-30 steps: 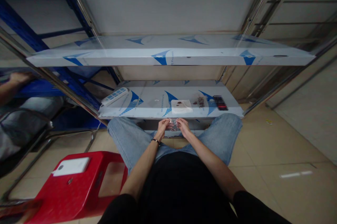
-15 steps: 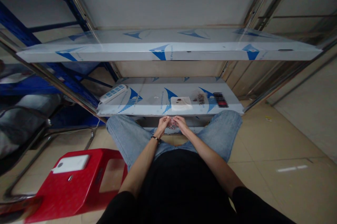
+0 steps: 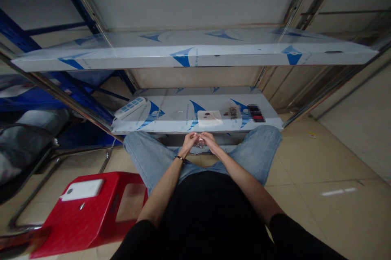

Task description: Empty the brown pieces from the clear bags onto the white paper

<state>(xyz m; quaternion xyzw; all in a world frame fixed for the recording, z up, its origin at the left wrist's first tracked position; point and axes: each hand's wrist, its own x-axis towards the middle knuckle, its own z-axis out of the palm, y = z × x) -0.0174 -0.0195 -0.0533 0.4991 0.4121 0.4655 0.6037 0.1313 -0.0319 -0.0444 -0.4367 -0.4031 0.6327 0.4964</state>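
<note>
My left hand [image 3: 190, 141], with a dark beaded bracelet at the wrist, and my right hand [image 3: 208, 139] meet in front of the lower shelf, between my knees. Both are closed, fingertips pinching the top of a small clear plastic bag [image 3: 199, 143]. Reddish and dark specks show in the bag, too small to name. Just beyond the hands a white sheet [image 3: 214, 119] lies on the shelf, with a few small brown bits [image 3: 207, 114] on it. Right of the sheet is a clear packet of small brown pieces [image 3: 233, 112].
The lower shelf [image 3: 171, 107] also carries a white power strip [image 3: 130, 107] at left and a blurred black-and-red object [image 3: 256, 113] at right. An upper shelf [image 3: 122, 58] spans above. A red stool [image 3: 76, 219] with a white phone [image 3: 82, 190] stands at my left.
My fingertips have drawn closer together over the bag, the right hand shifting slightly left. The view has tilted a little. Things on the shelf stay put.
</note>
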